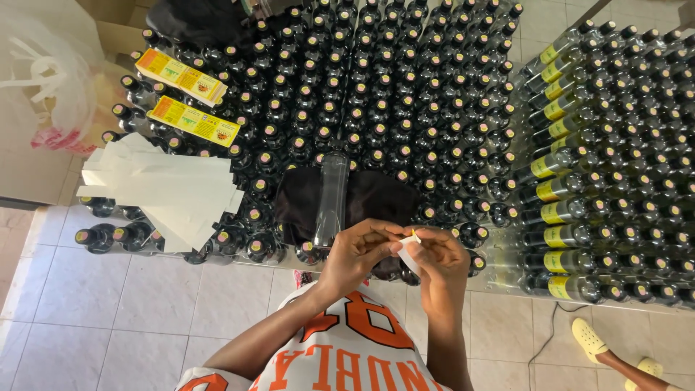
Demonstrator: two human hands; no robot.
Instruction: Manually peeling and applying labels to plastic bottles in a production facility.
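My left hand (360,253) and my right hand (441,262) meet just in front of me, both pinching a small label (411,250) with a white backing and a yellow edge. Just beyond my hands a clear glass bottle (331,197) lies on its side on a dark cloth (376,199). The cloth rests on top of a dense field of upright dark-capped bottles (376,94).
Two stacks of yellow labels (192,119) and a pile of white backing strips (166,190) lie on the bottle tops at left. Labelled bottles (557,188) stand in rows at right. A plastic bag (51,80) sits far left. Another person's foot in a yellow shoe (590,340) is at the lower right.
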